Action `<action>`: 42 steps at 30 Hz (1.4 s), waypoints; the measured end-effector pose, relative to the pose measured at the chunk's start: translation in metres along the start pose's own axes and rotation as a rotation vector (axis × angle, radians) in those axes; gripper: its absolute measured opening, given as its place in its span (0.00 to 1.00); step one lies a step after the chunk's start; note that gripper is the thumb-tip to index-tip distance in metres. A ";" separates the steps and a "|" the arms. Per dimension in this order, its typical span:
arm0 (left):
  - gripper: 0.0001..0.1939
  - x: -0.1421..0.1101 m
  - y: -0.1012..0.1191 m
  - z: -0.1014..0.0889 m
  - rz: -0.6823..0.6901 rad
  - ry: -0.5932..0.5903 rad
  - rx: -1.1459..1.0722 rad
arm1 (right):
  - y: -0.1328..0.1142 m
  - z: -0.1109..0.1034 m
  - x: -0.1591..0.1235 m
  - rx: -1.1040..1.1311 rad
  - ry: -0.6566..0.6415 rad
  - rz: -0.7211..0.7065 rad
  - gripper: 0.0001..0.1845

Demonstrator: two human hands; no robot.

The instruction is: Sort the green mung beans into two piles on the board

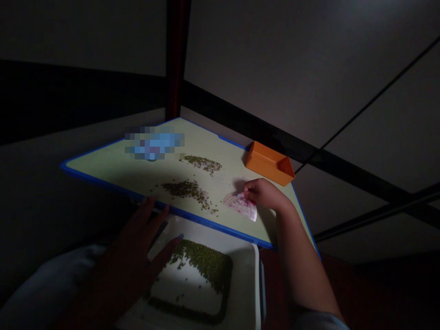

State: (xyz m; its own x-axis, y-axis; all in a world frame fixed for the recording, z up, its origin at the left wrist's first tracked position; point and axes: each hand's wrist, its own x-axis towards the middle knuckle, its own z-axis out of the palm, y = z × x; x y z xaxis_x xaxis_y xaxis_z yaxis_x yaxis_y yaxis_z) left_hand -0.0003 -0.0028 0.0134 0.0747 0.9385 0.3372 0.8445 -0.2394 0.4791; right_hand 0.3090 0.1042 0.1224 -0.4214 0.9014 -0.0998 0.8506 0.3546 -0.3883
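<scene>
My right hand (pixel 263 193) rests on a pale board with a blue edge (pixel 113 167) and pinches a small pinkish plastic piece (pixel 241 205) that lies flat on the board. Two loose piles of green beans lie on the board, one near the middle (pixel 187 189) and one farther back (pixel 203 162). My left hand (pixel 137 250) is in shadow with its fingers spread, reaching over the rim of a white tray (pixel 245 279) below the board's front edge. The tray holds more green beans (pixel 209 263).
An orange rectangular box (pixel 270 163) stands at the board's back right. A dark post (pixel 176 59) rises behind the board. A blurred blue patch (pixel 154 143) sits at the back of the board. The surroundings are dim.
</scene>
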 end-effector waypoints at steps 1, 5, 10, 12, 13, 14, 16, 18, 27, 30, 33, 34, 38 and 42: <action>0.35 0.000 0.001 -0.001 -0.008 -0.008 -0.001 | 0.000 0.000 0.000 -0.027 0.010 0.011 0.09; 0.37 0.001 0.004 -0.003 -0.032 -0.037 -0.012 | -0.002 -0.001 0.001 -0.086 0.039 0.047 0.11; 0.38 0.002 0.004 -0.003 -0.025 -0.031 -0.012 | -0.003 0.001 0.001 0.004 0.050 0.004 0.13; 0.38 0.002 0.004 -0.003 -0.029 -0.040 -0.009 | -0.002 0.001 0.000 0.053 0.057 -0.006 0.13; 0.38 0.002 0.004 -0.003 -0.028 -0.040 -0.008 | -0.001 0.001 0.000 0.069 0.057 -0.006 0.13; 0.38 0.002 0.004 -0.003 -0.025 -0.034 -0.009 | -0.001 0.000 0.000 0.081 0.048 -0.005 0.12; 0.38 0.002 0.003 -0.003 -0.014 -0.026 -0.012 | 0.000 0.000 0.001 0.079 0.020 0.000 0.11; 0.38 0.002 0.003 -0.002 -0.012 -0.027 -0.017 | -0.001 0.000 0.002 0.022 0.028 0.019 0.11; 0.37 0.000 0.003 -0.003 -0.011 -0.024 -0.045 | -0.005 0.011 0.007 0.050 0.141 -0.068 0.16; 0.35 -0.001 0.001 -0.003 0.065 0.059 -0.021 | -0.005 0.013 0.008 0.078 0.147 -0.071 0.15; 0.33 -0.004 0.000 -0.005 0.125 0.090 0.013 | -0.004 0.015 0.008 0.099 0.136 -0.055 0.15; 0.32 -0.005 0.001 -0.007 0.136 0.096 0.021 | -0.004 0.015 0.008 0.098 0.137 -0.055 0.15; 0.31 -0.002 0.003 -0.019 0.172 0.107 0.013 | -0.004 0.016 0.009 0.109 0.141 -0.075 0.16; 0.28 0.034 -0.004 -0.043 0.235 0.134 -0.020 | -0.007 0.016 0.009 0.100 0.161 -0.082 0.15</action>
State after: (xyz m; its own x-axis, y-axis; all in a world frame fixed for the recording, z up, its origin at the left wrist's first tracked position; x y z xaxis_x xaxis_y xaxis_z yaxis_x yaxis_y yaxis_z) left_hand -0.0239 0.0194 0.0574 0.1952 0.8155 0.5449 0.8017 -0.4527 0.3904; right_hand 0.2943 0.1058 0.1098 -0.4252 0.9015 0.0803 0.7767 0.4090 -0.4790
